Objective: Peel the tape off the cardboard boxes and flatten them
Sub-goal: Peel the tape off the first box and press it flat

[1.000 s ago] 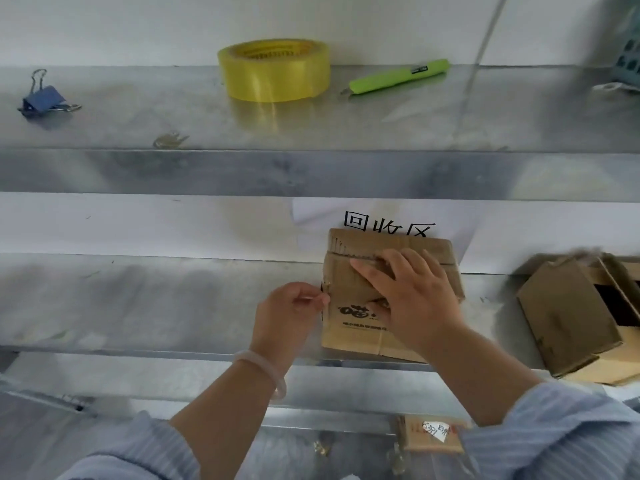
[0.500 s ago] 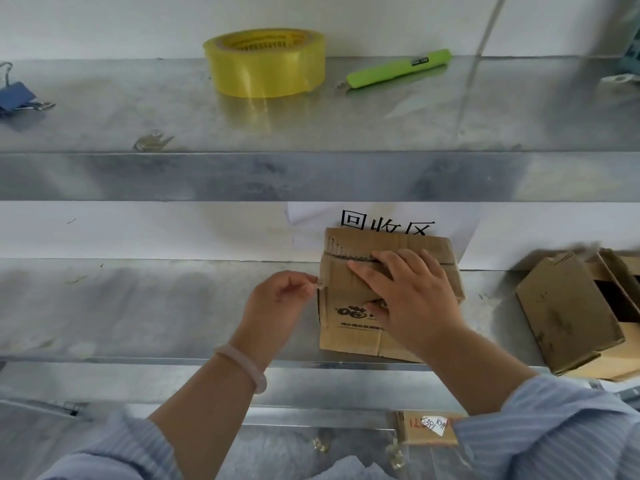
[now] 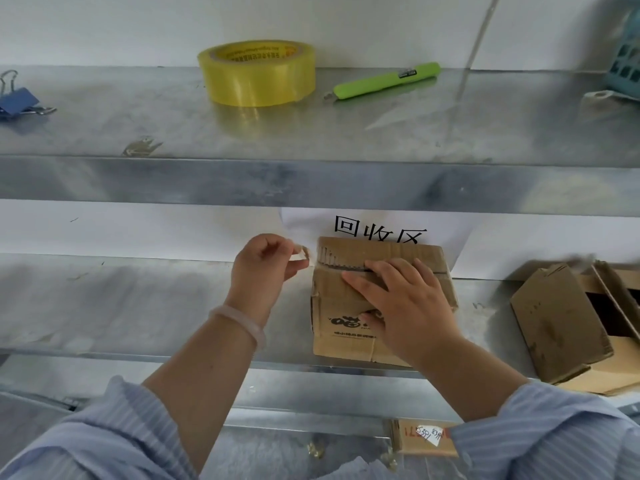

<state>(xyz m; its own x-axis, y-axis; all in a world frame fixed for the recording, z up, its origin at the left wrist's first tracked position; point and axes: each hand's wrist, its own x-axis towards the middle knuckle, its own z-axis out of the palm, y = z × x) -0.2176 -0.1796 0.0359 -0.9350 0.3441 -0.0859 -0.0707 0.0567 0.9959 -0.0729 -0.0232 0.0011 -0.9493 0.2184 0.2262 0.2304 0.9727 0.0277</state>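
A small brown cardboard box with a black printed logo stands on the lower metal shelf, under a white paper sign. My right hand lies over the box's top and front, fingers spread along the top seam and thumb on the front face. My left hand is raised just left of the box's upper corner and pinches a strip of clear tape that still runs to the box corner. A second cardboard box, open and partly collapsed, lies at the right of the same shelf.
On the upper shelf sit a yellow tape roll, a green utility knife, a blue binder clip at far left and a teal basket at far right. A labelled cardboard piece lies below.
My left hand has lifted up and away from the box's left edge, pulling the pinched tape strip off the corner. My right hand stays pressed on the box.
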